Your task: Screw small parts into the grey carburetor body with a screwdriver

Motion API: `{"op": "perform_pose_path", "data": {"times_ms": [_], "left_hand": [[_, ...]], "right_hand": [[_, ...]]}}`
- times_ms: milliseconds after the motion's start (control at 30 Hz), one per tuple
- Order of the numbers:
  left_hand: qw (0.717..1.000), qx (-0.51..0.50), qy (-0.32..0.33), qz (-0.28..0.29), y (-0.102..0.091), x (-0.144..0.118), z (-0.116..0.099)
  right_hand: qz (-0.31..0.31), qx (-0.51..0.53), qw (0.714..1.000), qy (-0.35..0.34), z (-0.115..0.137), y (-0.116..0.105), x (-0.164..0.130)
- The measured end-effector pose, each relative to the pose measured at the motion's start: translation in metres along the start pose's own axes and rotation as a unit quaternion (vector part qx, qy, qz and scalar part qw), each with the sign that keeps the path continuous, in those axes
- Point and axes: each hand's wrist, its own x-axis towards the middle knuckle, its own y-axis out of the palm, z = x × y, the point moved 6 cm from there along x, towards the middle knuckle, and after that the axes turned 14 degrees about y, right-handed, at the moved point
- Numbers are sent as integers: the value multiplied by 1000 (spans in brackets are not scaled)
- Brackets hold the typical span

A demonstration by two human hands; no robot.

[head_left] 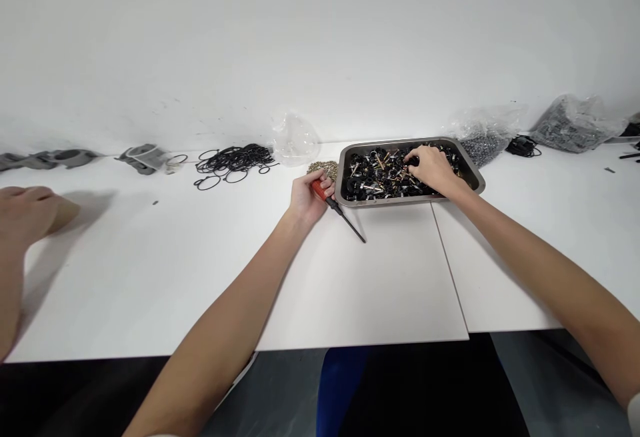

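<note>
My left hand [309, 198] is closed around the red handle of a screwdriver [323, 190], whose dark shaft points down and to the right over the white table. It rests just left of a metal tray [387, 203] filled with small black and brass-coloured parts [373, 174]. Over the tray's right half is my right hand [431, 167], thumb and fingers pinched together among the parts. A small dark piece seems to be at its fingertips, too small to name. Behind my left hand lies a heap of small brass-coloured pieces [327, 168].
Black rubber rings [235, 160] and a clear plastic bag [295, 140] lie along the wall. Bags of dark small parts [575, 124] stand at the right, grey curved pieces [143, 157] at the left. Another person's hand [30, 214] reaches in from the left edge.
</note>
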Motion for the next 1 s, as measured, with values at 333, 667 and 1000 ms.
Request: {"op": "perform_pose_path", "data": {"times_ms": [333, 667, 1000], "left_hand": [[1000, 0, 2, -3, -1, 1, 0], [1000, -5, 0, -4, -2, 2, 1], [1000, -6, 1, 0, -3, 2, 1]], "right_hand": [[-4, 164, 986, 5, -2, -9, 0], [9, 298, 955, 8, -4, -16, -2], [50, 413, 906, 74, -12, -13, 1]]}}
